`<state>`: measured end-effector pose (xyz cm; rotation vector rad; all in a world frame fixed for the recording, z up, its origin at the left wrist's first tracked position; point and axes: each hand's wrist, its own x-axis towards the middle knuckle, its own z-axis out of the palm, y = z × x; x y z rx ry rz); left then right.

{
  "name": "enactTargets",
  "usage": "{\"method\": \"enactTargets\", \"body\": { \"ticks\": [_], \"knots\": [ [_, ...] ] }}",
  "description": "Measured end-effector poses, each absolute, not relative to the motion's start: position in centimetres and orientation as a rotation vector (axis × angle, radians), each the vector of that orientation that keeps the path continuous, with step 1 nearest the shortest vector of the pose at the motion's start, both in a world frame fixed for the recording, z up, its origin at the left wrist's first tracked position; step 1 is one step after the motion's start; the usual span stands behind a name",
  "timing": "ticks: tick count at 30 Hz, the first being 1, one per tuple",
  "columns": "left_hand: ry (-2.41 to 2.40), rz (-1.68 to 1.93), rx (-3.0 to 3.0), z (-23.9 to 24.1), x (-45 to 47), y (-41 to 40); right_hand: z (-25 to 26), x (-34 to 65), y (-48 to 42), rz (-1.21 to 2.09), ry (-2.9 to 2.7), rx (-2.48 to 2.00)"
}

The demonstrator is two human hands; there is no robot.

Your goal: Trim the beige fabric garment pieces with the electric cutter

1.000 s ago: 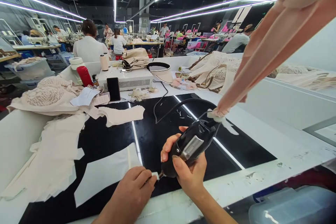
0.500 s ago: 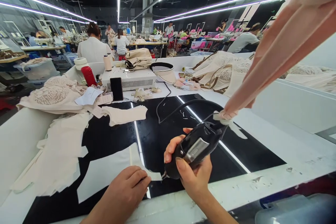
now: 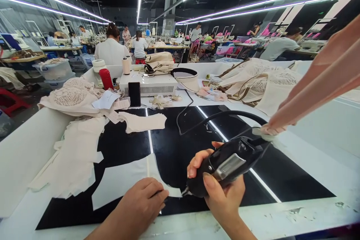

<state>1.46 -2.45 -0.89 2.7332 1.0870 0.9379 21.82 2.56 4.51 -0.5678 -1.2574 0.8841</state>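
In my right hand [image 3: 222, 195] is a black handheld power tool [image 3: 225, 165] with a pointed metal tip and a silver plate on its side. A twisted pink cloth strip [image 3: 315, 78] is tied to its back end, where a black cord also leaves. The tip meets the narrow end of a white cut fabric piece [image 3: 123, 176], which lies flat on a glossy black board [image 3: 174, 150]. My left hand [image 3: 143, 202] rests on that piece's lower edge, fingers closed together and pressed on it, just left of the tip. Its fingertips are partly hidden.
To the left lies a pile of cream fabric pieces [image 3: 73, 153], with lace garments [image 3: 70, 95] behind. A phone [image 3: 134, 94] leans on a white vented box [image 3: 149, 84]; a visor [image 3: 185, 78] sits beside it. More garments [image 3: 253, 82] fill the back right. Co-workers sit farther off.
The view has swung slightly left, so everything sits farther right in the picture. Both hands, the tool and the fabric piece keep nearly the same places relative to each other.
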Motion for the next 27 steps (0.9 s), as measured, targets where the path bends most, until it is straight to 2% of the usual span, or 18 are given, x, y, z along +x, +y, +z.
{"method": "enactTargets", "body": {
  "ticks": [27],
  "knots": [
    [1.007,0.85,2.621,-0.6,0.4,-2.3,5.5,20.9,1.8,0.796,-1.235,-0.562]
  ]
}}
